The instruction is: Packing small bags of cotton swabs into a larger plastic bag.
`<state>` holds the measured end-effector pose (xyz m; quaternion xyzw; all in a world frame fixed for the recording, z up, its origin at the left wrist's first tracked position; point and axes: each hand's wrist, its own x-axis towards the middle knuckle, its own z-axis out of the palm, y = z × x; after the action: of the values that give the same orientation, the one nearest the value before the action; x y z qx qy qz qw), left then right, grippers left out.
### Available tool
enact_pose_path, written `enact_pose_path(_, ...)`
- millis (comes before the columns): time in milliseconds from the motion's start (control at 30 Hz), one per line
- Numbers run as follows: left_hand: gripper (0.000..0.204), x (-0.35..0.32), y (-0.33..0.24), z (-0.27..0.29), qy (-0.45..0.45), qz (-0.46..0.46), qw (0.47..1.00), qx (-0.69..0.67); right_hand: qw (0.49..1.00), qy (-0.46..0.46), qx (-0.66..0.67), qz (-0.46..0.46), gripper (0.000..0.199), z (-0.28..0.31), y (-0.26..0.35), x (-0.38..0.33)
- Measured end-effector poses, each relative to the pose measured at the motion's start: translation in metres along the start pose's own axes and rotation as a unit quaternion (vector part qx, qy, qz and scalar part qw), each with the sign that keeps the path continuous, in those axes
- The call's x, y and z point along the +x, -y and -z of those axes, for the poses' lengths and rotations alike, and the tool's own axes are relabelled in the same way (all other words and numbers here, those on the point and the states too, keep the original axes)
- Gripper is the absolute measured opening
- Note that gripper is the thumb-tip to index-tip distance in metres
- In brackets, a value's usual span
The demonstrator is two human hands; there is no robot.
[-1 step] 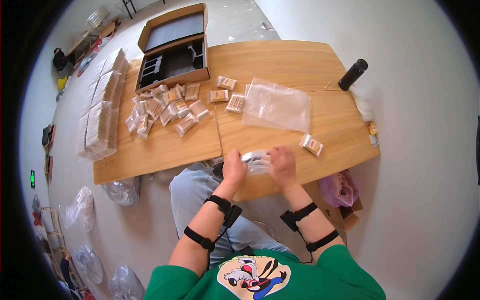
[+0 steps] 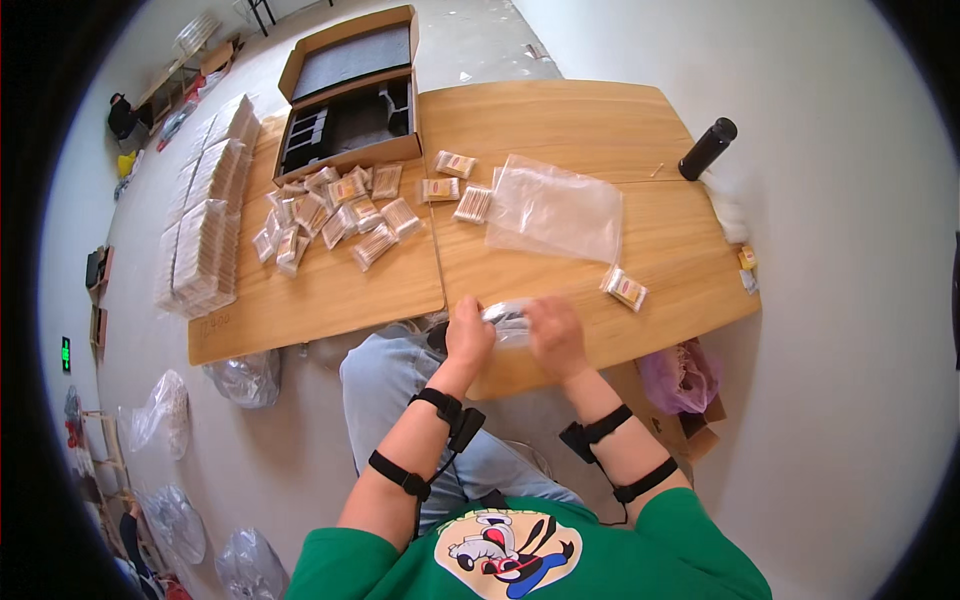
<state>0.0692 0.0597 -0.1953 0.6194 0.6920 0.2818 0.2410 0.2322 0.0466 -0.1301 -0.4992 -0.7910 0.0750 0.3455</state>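
Observation:
Close to the table's front edge, my left hand (image 2: pixel 468 335) pinches one side of a small clear plastic bag (image 2: pixel 510 322). My right hand (image 2: pixel 556 335) has its fingers bent around the other side, slightly blurred. Whether anything lies inside the bag cannot be made out. Beyond my hands, larger flat clear plastic bags (image 2: pixel 555 210) lie overlapped on the wood. To the right sits a packet of cotton swabs (image 2: pixel 626 289). Left of the flat bags are a few more, among them a cotton swab packet (image 2: pixel 472 204).
A loose pile of cotton swab packets (image 2: pixel 340 215) covers the left table part, below an open cardboard box (image 2: pixel 345 130) with black lining. Wrapped stacks (image 2: pixel 205 220) line the left edge. A black bottle (image 2: pixel 707 149) stands far right. A purple bag (image 2: pixel 682 380) sits below the table.
My right hand has shifted slightly left, nearer my left hand, along the clear bag. My left hand keeps its place.

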Motion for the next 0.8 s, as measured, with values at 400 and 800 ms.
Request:
enact_pose_path(400, 0.029, -0.013, 0.008, 0.011, -0.074, -0.083, 0.993, 0.033, 0.960, 0.225, 0.023, -0.164, 0.040, -0.047, 0.009, -0.036)
enact_pose_path(800, 0.049, -0.033, -0.006, 0.027, 0.085, -0.099, 0.960, 0.249, 0.965, 0.246, -0.014, -0.089, 0.034, -0.054, -0.005, -0.016)
